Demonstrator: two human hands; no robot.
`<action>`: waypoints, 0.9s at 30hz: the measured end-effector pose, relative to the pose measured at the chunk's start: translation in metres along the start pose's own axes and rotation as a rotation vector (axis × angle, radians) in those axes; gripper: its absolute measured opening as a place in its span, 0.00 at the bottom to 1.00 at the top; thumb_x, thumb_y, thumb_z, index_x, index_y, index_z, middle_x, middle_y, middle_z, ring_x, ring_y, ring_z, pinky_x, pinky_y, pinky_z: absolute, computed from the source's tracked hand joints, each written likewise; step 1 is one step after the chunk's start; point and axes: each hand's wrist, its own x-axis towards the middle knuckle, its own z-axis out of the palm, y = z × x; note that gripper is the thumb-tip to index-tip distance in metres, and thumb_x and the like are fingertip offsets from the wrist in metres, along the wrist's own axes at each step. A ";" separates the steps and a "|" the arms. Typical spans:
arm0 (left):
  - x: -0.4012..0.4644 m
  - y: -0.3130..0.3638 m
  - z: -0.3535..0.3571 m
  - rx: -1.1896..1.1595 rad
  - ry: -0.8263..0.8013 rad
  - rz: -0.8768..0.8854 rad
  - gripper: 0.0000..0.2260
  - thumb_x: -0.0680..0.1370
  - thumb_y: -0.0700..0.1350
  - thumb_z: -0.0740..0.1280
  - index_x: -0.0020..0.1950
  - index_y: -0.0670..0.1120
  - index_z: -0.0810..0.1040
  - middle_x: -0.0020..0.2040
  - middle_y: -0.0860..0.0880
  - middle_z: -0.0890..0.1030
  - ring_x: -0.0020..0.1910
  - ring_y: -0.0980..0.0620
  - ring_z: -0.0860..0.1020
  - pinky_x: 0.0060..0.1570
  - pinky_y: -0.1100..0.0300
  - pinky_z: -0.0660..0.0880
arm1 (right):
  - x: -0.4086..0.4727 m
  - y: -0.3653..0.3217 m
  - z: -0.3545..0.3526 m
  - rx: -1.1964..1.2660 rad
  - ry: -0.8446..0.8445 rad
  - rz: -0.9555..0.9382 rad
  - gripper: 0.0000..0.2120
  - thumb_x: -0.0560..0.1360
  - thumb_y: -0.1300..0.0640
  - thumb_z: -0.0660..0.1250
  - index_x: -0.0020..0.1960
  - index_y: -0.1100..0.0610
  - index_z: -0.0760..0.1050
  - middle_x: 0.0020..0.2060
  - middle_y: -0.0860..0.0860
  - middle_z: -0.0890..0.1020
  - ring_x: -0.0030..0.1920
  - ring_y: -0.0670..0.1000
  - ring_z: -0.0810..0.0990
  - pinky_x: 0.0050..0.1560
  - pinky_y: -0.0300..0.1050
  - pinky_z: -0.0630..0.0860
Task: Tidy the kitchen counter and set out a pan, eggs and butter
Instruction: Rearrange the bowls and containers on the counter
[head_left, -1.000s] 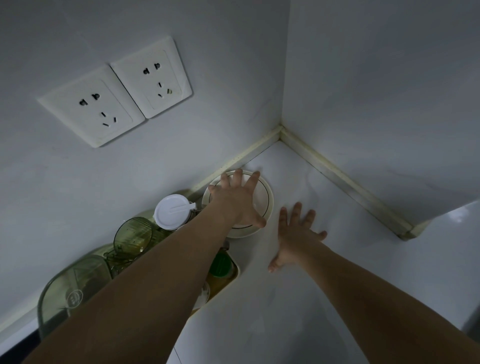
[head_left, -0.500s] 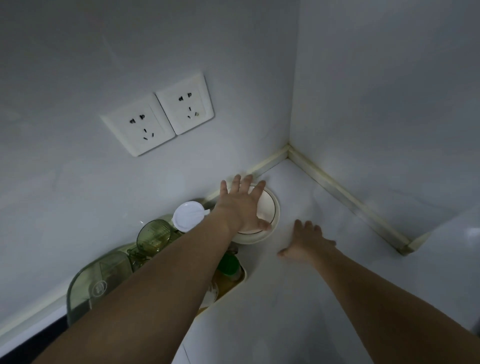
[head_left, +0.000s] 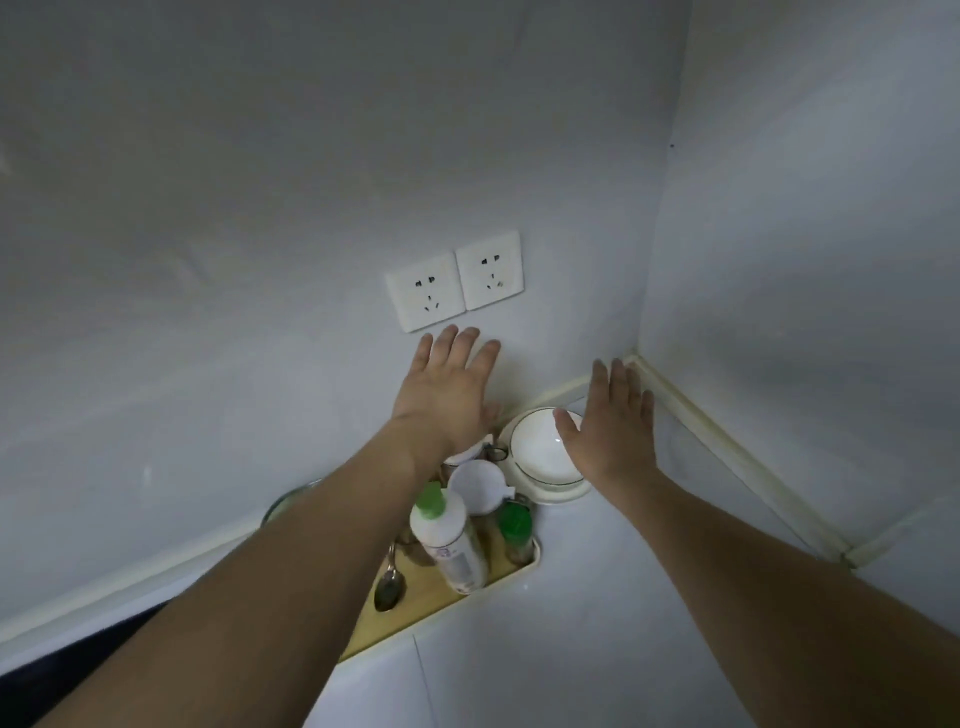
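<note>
A white bowl with a thin dark rim line (head_left: 535, 448) sits on a white plate (head_left: 563, 493) in the counter corner. My left hand (head_left: 447, 389) is raised above the items, fingers straight and spread, holding nothing, just below the wall sockets. My right hand (head_left: 613, 423) hovers flat at the bowl's right edge, fingers straight, thumb over the bowl; whether it touches the bowl I cannot tell. No pan, eggs or butter are in view.
A wooden tray (head_left: 415, 613) left of the plate holds a white bottle with a green cap (head_left: 449, 535), a white cup (head_left: 478, 486), a green-capped jar (head_left: 514, 527) and a spoon (head_left: 389, 590). Two wall sockets (head_left: 454, 280) sit above. White counter (head_left: 597, 623) lies in front.
My left hand lifted off the bowl and rose toward the sockets. My right hand left the counter and moved up beside the bowl. The view pulled back and tilted up.
</note>
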 end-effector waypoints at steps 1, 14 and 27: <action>-0.007 -0.010 -0.004 0.005 0.034 -0.030 0.32 0.80 0.58 0.57 0.79 0.49 0.49 0.79 0.45 0.50 0.78 0.43 0.46 0.76 0.46 0.41 | 0.001 -0.010 -0.002 0.004 0.034 -0.047 0.36 0.78 0.43 0.58 0.78 0.60 0.49 0.77 0.59 0.52 0.77 0.60 0.50 0.75 0.57 0.48; -0.180 -0.138 -0.042 0.074 0.282 -0.450 0.30 0.82 0.55 0.55 0.79 0.45 0.49 0.78 0.45 0.55 0.78 0.43 0.49 0.76 0.46 0.44 | -0.065 -0.181 -0.053 0.014 0.188 -0.544 0.34 0.80 0.45 0.55 0.78 0.60 0.48 0.78 0.57 0.48 0.78 0.56 0.45 0.77 0.54 0.42; -0.434 -0.225 -0.062 0.144 0.247 -0.802 0.29 0.82 0.55 0.55 0.79 0.45 0.50 0.78 0.45 0.56 0.78 0.43 0.50 0.76 0.47 0.45 | -0.240 -0.349 -0.049 0.143 0.015 -0.949 0.34 0.81 0.46 0.53 0.79 0.59 0.42 0.78 0.55 0.41 0.77 0.53 0.38 0.76 0.49 0.36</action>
